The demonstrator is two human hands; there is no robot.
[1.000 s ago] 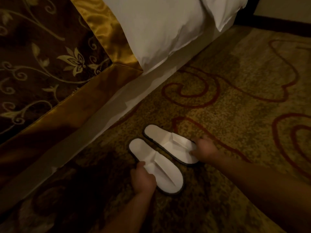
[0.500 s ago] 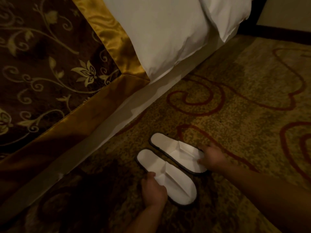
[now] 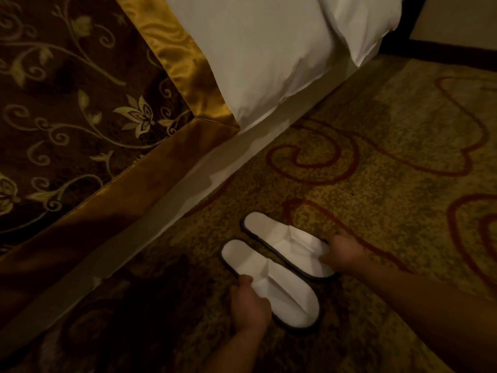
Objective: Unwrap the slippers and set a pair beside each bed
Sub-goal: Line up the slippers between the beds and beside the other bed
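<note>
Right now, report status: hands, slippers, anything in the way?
Left hand pinches near slipper; right hand holds far slipper. Both flat on carpet, side by side beside bed. No obstruction seen.

We find no text, label, brand, number or sign that we can read. The white slippers [image 3: 271, 275] are plain, and the bed cover [image 3: 80, 103] and the carpet [image 3: 376, 157] carry only patterns, no letters.
</note>
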